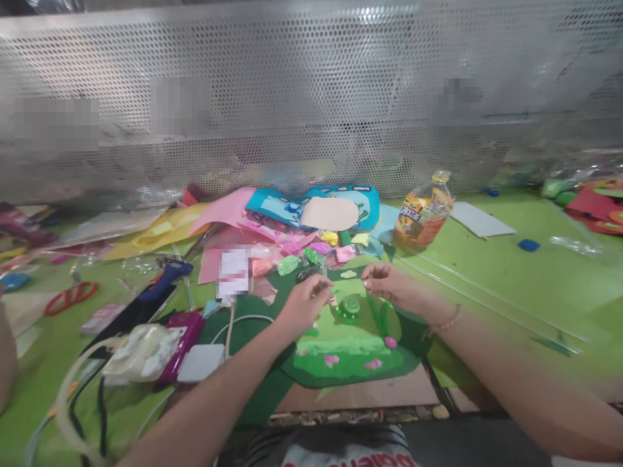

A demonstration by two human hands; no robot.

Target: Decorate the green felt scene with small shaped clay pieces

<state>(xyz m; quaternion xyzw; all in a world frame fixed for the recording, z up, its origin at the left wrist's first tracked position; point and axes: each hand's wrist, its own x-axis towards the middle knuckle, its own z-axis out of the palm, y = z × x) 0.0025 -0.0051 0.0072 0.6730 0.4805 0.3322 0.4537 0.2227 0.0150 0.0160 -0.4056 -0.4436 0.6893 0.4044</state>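
My left hand [304, 301] and my right hand [389, 285] meet over a green felt scene [348, 353] with pink flowers and a light green snail-like shape. Both hands are pinched, fingers closed. Between them they seem to hold a small light green piece [348, 290], blurred by motion. My right wrist wears a beaded bracelet [445, 323]. The felt scene lies on a darker green felt sheet [243, 324] on a brown board [370, 392].
Small bags of coloured clay [311, 254] lie behind the hands. A yellow drink bottle [422, 214] lies to the right. Red scissors [71, 295], a blue glue gun [163, 279], a white charger [200, 363] and cables lie left. A perforated metal screen [311, 97] stands behind.
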